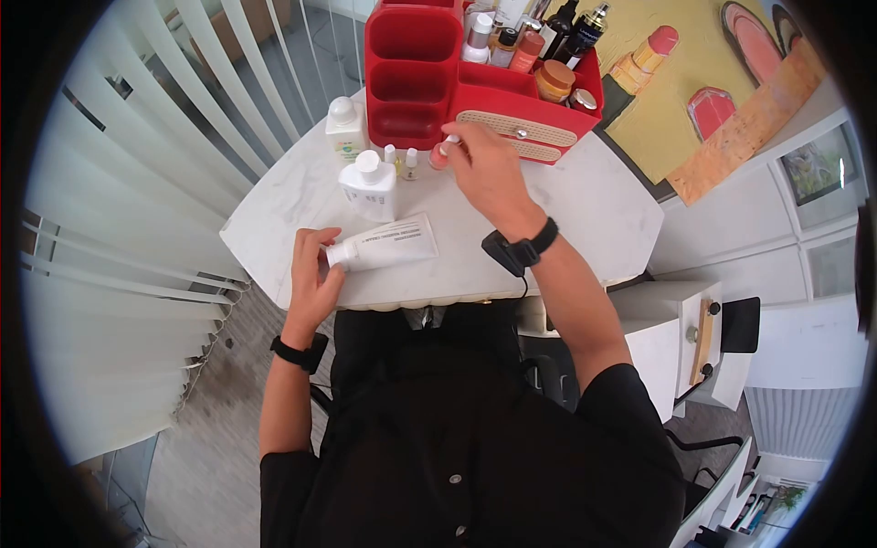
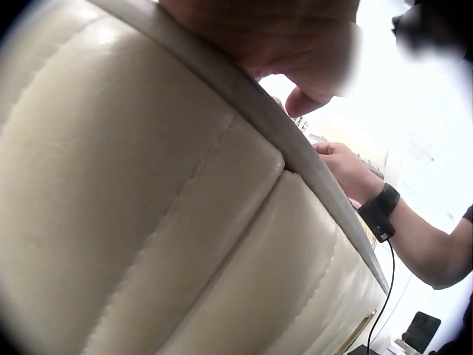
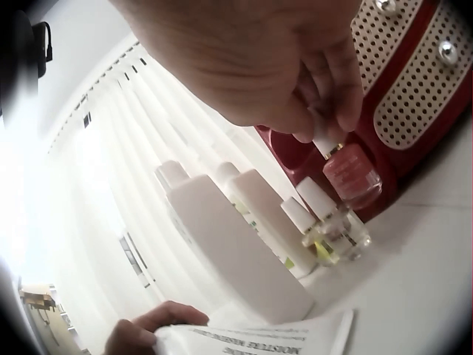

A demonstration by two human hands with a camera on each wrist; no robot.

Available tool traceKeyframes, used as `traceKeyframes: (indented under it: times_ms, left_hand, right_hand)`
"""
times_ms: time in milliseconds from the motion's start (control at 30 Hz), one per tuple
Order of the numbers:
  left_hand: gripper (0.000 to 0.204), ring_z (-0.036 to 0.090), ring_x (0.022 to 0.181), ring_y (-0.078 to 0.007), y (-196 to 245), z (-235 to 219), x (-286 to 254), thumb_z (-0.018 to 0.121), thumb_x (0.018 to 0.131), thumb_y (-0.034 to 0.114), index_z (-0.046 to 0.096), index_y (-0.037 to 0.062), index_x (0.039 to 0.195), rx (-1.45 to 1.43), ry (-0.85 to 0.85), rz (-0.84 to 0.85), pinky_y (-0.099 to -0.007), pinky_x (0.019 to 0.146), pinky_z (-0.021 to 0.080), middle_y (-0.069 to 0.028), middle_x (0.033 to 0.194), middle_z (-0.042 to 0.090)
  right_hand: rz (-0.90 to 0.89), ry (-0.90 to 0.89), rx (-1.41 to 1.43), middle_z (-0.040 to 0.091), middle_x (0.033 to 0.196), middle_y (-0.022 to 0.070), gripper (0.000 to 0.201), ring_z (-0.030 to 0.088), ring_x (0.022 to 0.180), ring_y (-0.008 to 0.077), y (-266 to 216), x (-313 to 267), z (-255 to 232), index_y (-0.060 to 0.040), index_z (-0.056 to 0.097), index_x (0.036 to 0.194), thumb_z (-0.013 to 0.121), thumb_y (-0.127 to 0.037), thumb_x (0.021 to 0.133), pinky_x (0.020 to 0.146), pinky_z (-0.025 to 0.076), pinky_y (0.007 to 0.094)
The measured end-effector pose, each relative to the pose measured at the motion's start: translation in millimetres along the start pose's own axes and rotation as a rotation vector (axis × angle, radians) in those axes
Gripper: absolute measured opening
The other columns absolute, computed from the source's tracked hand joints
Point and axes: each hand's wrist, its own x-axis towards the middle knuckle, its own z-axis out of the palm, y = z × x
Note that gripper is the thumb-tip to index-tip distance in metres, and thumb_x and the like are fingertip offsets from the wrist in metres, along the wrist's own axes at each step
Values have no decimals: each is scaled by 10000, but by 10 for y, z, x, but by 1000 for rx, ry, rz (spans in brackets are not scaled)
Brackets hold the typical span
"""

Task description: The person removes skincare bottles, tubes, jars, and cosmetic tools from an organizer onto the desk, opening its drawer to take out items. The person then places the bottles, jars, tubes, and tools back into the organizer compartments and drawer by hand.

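Observation:
My right hand (image 1: 493,178) pinches a small bottle of pink nail polish (image 3: 353,176) by its white cap, in front of the red organizer (image 1: 411,137). In the right wrist view the bottle hangs upright close over the tabletop, beside two small clear bottles (image 3: 338,237) with white caps. At the table's near edge my left hand (image 1: 313,279) holds a white tube of washing cream (image 1: 393,243) at its cap end, thumb on the near side and fingers on the far side. The tube lies on its side. The left wrist view mostly shows the table's padded side (image 2: 148,192).
Two white bottles stand left of centre, one with a pump-like top (image 1: 370,196) and one behind it (image 1: 347,137). The organizer holds several cosmetic bottles and jars (image 1: 554,82), above two woven-front drawers (image 1: 493,125). White vertical blinds (image 1: 183,119) hang along the left.

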Motion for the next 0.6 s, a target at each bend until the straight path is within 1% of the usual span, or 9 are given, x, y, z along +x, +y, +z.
traceKeyframes:
  times_ms: [67, 100, 167, 200, 267, 367, 433, 533, 600]
  left_hand:
    - [476, 526, 972, -259, -3, 3, -12, 550, 746, 15, 602, 21, 1219, -3, -4, -5, -331, 834, 451, -133, 1047, 493]
    - [474, 525, 970, -257, -1, 4, -13, 554, 745, 16, 602, 22, 1216, 5, 0, 5, -329, 832, 450, -130, 1045, 491]
    - [473, 524, 968, -255, 11, 9, -6, 558, 743, 16, 603, 22, 1214, 10, 0, 18, -327, 830, 448, -127, 1043, 488]
    - [472, 523, 965, -254, 22, 12, -3, 564, 741, 16, 604, 22, 1212, 13, 2, 8, -326, 828, 446, -124, 1041, 487]
    - [472, 521, 961, -252, 27, 16, -2, 570, 740, 17, 605, 23, 1211, 13, 2, 2, -325, 826, 445, -122, 1040, 487]
    - [477, 519, 954, -249, 4, 16, -10, 585, 735, 18, 605, 24, 1212, 27, 8, 25, -325, 820, 443, -120, 1036, 488]
    - [479, 518, 947, -246, -2, 13, -16, 599, 733, 19, 606, 24, 1212, 22, 12, 4, -323, 816, 442, -120, 1031, 488]
    - [478, 519, 945, -245, 28, 8, -4, 605, 731, 15, 608, 22, 1210, 30, 15, 12, -322, 815, 441, -118, 1030, 488]
    - [475, 518, 940, -244, 29, 9, 2, 607, 731, 13, 610, 21, 1206, 34, 15, 14, -321, 813, 442, -117, 1028, 488]
  right_hand:
    - [39, 86, 168, 710, 1019, 172, 212, 720, 844, 300, -120, 45, -251, -11, 689, 1113, 684, -78, 912, 762, 576, 378]
    - [42, 88, 163, 710, 1019, 172, 212, 720, 844, 300, -183, 96, -384, -11, 689, 1113, 684, -78, 912, 762, 576, 378]
    - [61, 219, 325, 725, 958, 122, 196, 731, 803, 207, -265, 179, -630, -2, 688, 1098, 718, -83, 922, 722, 577, 326]
    - [61, 223, 320, 725, 958, 122, 196, 731, 803, 207, -216, 223, -711, -2, 688, 1098, 718, -83, 922, 722, 577, 326]
    - [-48, 355, 282, 738, 933, 96, 192, 738, 821, 164, -67, 393, -847, 9, 689, 1093, 725, -92, 934, 712, 580, 305]
    - [-10, 355, 201, 744, 949, 106, 200, 742, 822, 181, -5, 565, -982, 10, 694, 1100, 725, -91, 931, 716, 584, 310]
    - [-5, 339, 143, 749, 968, 108, 187, 745, 840, 188, 54, 627, -1013, 8, 702, 1090, 718, -94, 935, 732, 584, 303]
    - [-43, 321, 100, 747, 965, 111, 174, 744, 824, 207, 204, 694, -988, 3, 710, 1074, 714, -99, 933, 745, 580, 309]
    - [-163, 332, -13, 740, 956, 128, 167, 734, 791, 241, 314, 743, -960, -7, 720, 1062, 704, -110, 931, 738, 573, 333]
